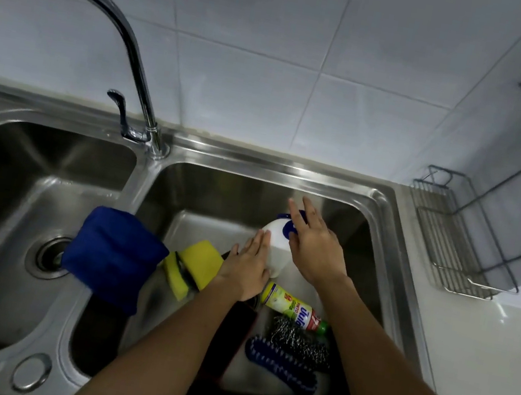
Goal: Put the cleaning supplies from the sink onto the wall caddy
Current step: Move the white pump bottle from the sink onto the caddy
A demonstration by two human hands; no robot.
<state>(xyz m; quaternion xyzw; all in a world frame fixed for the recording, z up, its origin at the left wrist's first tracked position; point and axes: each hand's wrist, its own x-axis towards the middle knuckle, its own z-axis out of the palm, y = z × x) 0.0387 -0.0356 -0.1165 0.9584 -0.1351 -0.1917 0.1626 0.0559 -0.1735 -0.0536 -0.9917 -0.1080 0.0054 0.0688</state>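
A white spray bottle (274,240) with a blue head lies in the right basin of the steel sink (387,199). My left hand (248,270) lies flat against the bottle's left side, fingers extended. My right hand (315,245) rests over the blue head with fingers spread. Below them lie a green-and-yellow dish soap bottle (296,310), a steel wool scrubber (296,341), a blue brush (280,364) and yellow sponges (196,264). A blue cloth (111,254) hangs over the divider. The wire wall caddy (452,245) stands at the right.
A curved chrome faucet (132,46) rises behind the divider between the basins. The left basin has a drain (48,255). A dark red object (232,338) lies under my left forearm. White counter (484,358) lies to the right of the sink, tiled wall behind.
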